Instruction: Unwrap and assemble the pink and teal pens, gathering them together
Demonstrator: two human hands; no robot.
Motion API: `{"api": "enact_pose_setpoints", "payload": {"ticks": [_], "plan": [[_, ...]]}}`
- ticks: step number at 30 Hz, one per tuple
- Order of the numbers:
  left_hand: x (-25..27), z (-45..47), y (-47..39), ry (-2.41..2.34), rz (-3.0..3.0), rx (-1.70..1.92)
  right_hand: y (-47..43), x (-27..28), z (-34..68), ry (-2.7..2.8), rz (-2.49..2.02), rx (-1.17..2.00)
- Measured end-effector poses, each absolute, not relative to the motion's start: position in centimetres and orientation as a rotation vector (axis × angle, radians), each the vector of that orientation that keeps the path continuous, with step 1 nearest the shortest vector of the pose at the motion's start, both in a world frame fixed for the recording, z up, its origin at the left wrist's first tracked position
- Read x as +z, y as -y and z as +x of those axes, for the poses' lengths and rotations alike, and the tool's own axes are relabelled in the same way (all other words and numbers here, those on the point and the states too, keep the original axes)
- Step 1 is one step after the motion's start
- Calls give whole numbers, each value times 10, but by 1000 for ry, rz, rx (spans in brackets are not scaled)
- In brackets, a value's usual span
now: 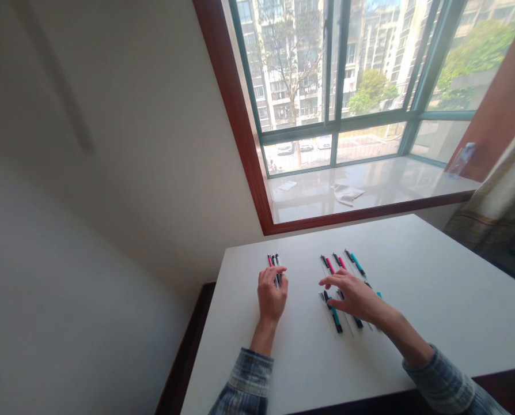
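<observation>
On the left part of the white table (300, 357), my left hand (271, 295) is curled over a small bundle of pens (273, 259), one of them red. Its forefinger crosses above them and the thumb lies on their right side; the palm hides part of the bundle. My right hand (355, 294) is open above the laid-out pens, thumb and fingers apart, with nothing visible between them. Beneath it lie a teal-and-black pen (336, 320) and a dark pen (358, 323), partly covered. Farther back are pink-and-black pens (330, 266) and another teal-and-black pen (358, 264).
The table's back edge runs below a window sill (309, 202) with a crumpled white cloth or paper (347, 193) on it. A wall (154, 173) rises at the left, and a curtain (491, 202) hangs at the right.
</observation>
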State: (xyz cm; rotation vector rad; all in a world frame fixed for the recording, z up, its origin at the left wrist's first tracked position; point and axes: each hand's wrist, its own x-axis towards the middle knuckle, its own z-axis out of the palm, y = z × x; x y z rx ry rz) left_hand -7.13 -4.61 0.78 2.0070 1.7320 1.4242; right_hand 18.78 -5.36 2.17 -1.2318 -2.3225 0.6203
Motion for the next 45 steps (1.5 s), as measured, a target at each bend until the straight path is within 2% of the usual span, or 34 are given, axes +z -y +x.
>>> {"api": "enact_pose_setpoints", "payload": {"ticks": [14,19,23,29,38,45], "plan": [[5,-72,45,-1727,1931,1454,56,19,181,2413,-1219,602],[7,-72,46,-1707,1895,1451,53,22,178,2362,-1199,491],[11,-71,47,-1520,1664,1422,56,33,168,2237,-1051,345],[13,-65,47,-1050,1311,1196,60,35,147,2135,-812,241],[17,-60,51,-955,1328,1026,57,26,141,2087,-739,218],[16,-62,50,-938,1285,1033,59,23,140,2080,-727,228]]}}
